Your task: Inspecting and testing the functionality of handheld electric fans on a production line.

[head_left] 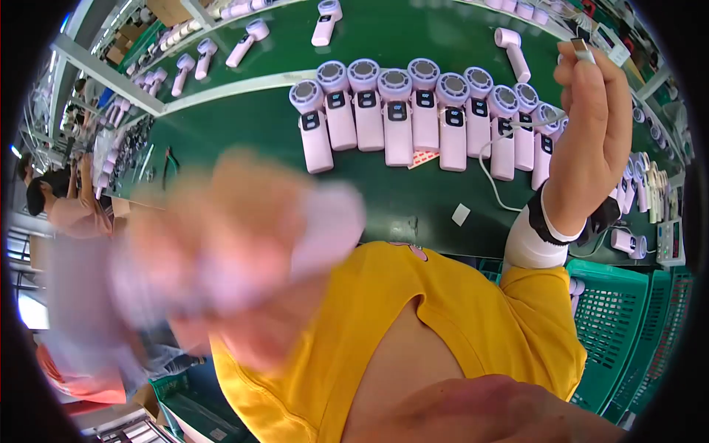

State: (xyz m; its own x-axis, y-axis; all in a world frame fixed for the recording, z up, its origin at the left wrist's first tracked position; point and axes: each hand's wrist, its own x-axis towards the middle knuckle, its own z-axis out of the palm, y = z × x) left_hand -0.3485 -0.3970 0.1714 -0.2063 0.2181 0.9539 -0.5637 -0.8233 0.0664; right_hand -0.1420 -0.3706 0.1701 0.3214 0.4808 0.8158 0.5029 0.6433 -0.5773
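Close to the camera at left, my left hand [229,229] is smeared by motion, its fingers wrapped round a lilac handheld fan [330,221]. One pale end of that fan sticks out on the right; its other end is blurred. Raised at the upper right, my right hand [602,133] pinches a small USB plug [582,50] between thumb and fingers. A white cable [491,177] loops by the right wrist across the fans. Between and beyond my hands, several lilac handheld fans [396,122] lie side by side, round heads away from me, with dark displays on their handles.
The green worktable [413,214] carries a small white paper [461,214], an orange-and-white sheet [423,158] and pliers [171,162]. More fans [515,55] lie beyond a pale rail. Green plastic crates [609,317] stand at lower right. A co-worker [70,199] is at far left.
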